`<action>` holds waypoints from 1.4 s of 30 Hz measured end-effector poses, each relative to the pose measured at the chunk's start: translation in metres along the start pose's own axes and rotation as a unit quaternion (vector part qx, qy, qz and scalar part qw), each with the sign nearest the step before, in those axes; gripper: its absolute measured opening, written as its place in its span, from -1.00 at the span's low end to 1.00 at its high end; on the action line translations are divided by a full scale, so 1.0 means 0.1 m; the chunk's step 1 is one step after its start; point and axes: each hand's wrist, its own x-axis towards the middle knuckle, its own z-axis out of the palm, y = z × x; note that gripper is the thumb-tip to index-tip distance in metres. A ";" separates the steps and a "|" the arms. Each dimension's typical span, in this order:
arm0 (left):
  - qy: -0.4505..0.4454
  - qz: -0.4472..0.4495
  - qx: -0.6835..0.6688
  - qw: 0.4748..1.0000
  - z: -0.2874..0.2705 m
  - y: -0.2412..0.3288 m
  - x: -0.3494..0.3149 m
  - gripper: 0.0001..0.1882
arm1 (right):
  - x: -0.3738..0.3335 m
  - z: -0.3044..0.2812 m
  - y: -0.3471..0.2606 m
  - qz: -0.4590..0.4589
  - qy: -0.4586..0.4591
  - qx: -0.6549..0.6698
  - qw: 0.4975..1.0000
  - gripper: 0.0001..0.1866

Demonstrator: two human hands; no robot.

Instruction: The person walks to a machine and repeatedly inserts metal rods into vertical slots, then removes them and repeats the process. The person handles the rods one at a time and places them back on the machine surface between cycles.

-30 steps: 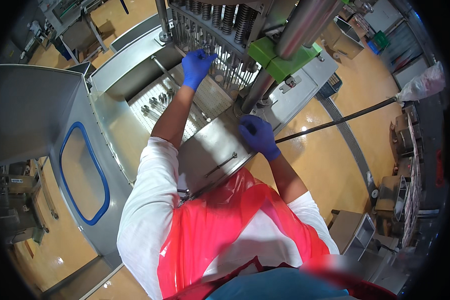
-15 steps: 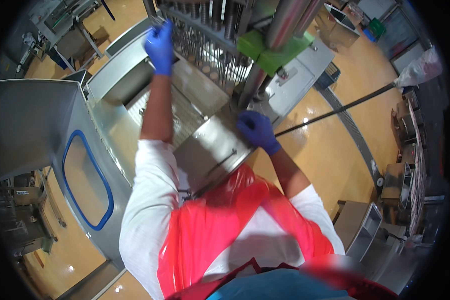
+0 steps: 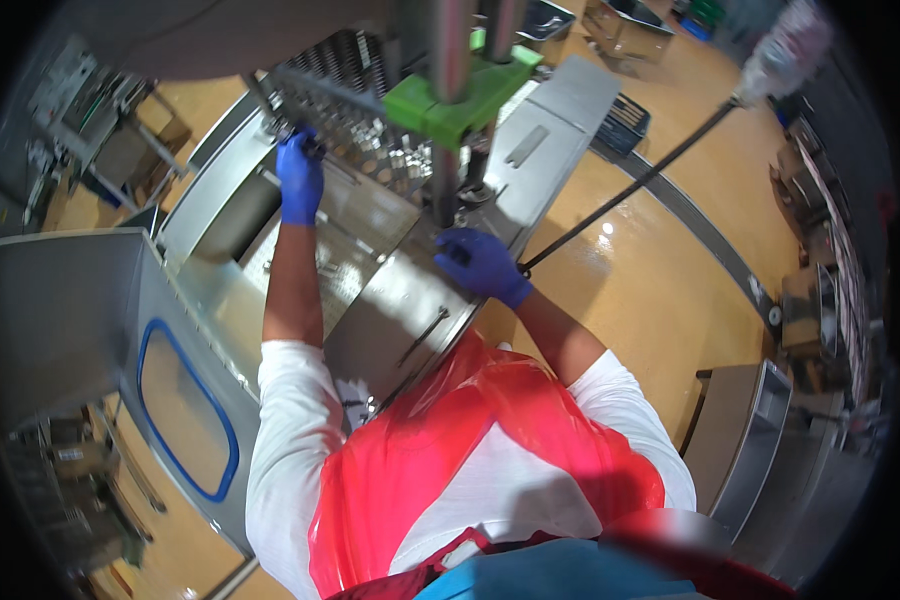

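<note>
My left hand (image 3: 300, 182), in a blue glove, reaches to the far left of a steel machine. Its fingers are closed at a metal fitting (image 3: 280, 125) beside the row of springs and rods (image 3: 345, 75); what they grip is hidden. My right hand (image 3: 482, 264), also blue-gloved, is curled above the right end of the smooth steel cover (image 3: 390, 300), close to an upright post. Something dark shows within its fingers, too small to name. A wrench-like tool (image 3: 425, 335) lies on the cover. Between my arms is a ribbed metal bed (image 3: 320, 275).
A green block (image 3: 462, 98) clasps the upright posts. A long dark pole (image 3: 630, 192) with a plastic-wrapped end slants to the right. At left stands a steel panel with a blue-rimmed opening (image 3: 232, 440). A drain channel (image 3: 715, 240) crosses the tan floor.
The whole view has shifted, and a grey rounded housing now shows at the top left. My left hand sits lower against the machine fitting. My right hand stays by the post, still curled.
</note>
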 end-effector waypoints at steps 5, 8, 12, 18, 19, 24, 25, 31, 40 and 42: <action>0.003 0.008 0.001 1.000 0.21 0.59 -0.32 -0.86 | 0.00 -0.01 -0.05 0.028 0.004 -0.009 1.000 -0.65; 0.016 -0.011 -0.067 0.998 0.18 0.33 -0.31 -0.77 | -0.04 -0.03 -0.17 0.034 -0.004 -0.017 0.999 -0.64; 0.025 0.000 -0.079 0.997 0.29 0.36 -0.32 -0.72 | -0.02 -0.03 -0.11 0.024 -0.010 0.021 0.999 -0.63; 0.089 0.015 -0.021 0.996 0.44 0.79 -0.37 -0.73 | -0.01 -0.04 -0.09 0.019 -0.008 0.016 1.000 -0.63; 0.082 0.025 -0.037 0.996 0.46 0.76 -0.34 -0.73 | 0.00 -0.04 -0.07 0.005 0.000 0.009 1.000 -0.63; 0.081 0.049 0.084 0.992 0.48 0.44 -0.43 -0.74 | 0.01 0.00 -0.06 0.026 -0.003 0.021 0.999 -0.65; 0.086 0.053 0.055 0.993 0.52 0.43 -0.45 -0.74 | 0.01 -0.01 -0.07 0.031 -0.005 0.020 0.999 -0.64; 0.057 0.047 0.136 0.988 0.56 0.31 -0.48 -0.73 | -0.02 -0.03 -0.07 0.059 -0.004 0.025 0.998 -0.63; 0.077 0.065 0.228 0.968 0.60 0.09 -0.34 -0.61 | -0.07 -0.01 -0.03 0.017 0.018 -0.010 1.000 -0.61; 0.069 0.065 0.275 0.957 0.60 0.13 -0.33 -0.62 | -0.08 0.00 -0.01 0.006 0.025 -0.017 1.000 -0.61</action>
